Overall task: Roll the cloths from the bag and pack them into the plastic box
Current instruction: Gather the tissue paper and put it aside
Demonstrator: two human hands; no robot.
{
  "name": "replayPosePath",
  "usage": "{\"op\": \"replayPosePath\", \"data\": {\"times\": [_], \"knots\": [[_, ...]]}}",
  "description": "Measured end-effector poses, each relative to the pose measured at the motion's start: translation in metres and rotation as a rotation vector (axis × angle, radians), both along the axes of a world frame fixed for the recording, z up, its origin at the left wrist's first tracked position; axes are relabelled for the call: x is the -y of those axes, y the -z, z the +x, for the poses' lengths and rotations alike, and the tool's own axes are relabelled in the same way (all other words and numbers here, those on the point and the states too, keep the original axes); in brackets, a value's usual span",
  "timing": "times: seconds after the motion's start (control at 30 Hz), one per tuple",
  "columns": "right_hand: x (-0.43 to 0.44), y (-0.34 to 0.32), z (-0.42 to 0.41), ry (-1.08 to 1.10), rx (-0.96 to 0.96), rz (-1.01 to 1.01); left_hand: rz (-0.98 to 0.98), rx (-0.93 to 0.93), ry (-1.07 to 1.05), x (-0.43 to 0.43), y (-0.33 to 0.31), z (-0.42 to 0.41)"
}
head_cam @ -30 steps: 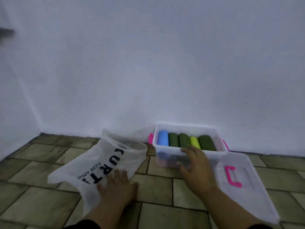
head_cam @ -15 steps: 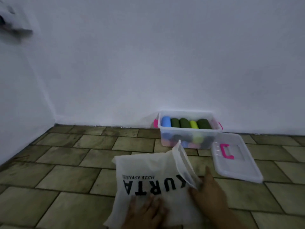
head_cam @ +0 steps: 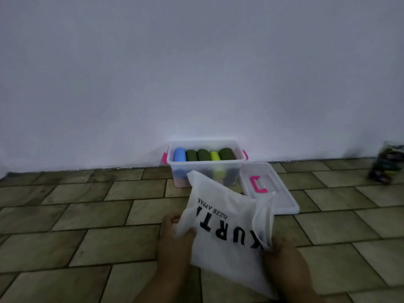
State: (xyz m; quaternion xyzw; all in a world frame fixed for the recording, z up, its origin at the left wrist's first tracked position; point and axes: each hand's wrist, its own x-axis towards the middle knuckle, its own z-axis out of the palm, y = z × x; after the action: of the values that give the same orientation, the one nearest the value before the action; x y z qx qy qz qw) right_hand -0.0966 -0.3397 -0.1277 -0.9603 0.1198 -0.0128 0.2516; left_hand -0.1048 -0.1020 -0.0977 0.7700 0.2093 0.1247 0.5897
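Now, with your left hand (head_cam: 175, 241) pinching the bag's (head_cam: 223, 226) left edge and your right hand (head_cam: 284, 256) gripping by its mouth, near side of the far box (head_cam: 203, 163) of rolls (head_cam: 203, 154), spread the mouth and feel inside, as it looks flat.

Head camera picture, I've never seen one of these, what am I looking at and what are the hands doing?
There is no machine: a person wears a camera on the head, looking forward and down at their own hands. The left hand and the right hand each grip a white bag with black lettering. Beyond it on the tiled floor stands a clear plastic box holding rolled cloths, blue, green and yellow. Its lid lies beside it.
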Motion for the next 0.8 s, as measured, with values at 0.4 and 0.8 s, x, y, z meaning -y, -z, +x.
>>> {"op": "replayPosePath", "data": {"times": [0.4, 0.8], "knots": [[0.010, -0.034, 0.010, -0.021, 0.254, 0.860, 1.292, 0.140, 0.786, 0.122, 0.034, -0.014], [0.002, 0.013, 0.017, -0.658, -0.045, -0.232, 0.696, 0.426, 0.334, 0.030, 0.005, -0.011]]}}
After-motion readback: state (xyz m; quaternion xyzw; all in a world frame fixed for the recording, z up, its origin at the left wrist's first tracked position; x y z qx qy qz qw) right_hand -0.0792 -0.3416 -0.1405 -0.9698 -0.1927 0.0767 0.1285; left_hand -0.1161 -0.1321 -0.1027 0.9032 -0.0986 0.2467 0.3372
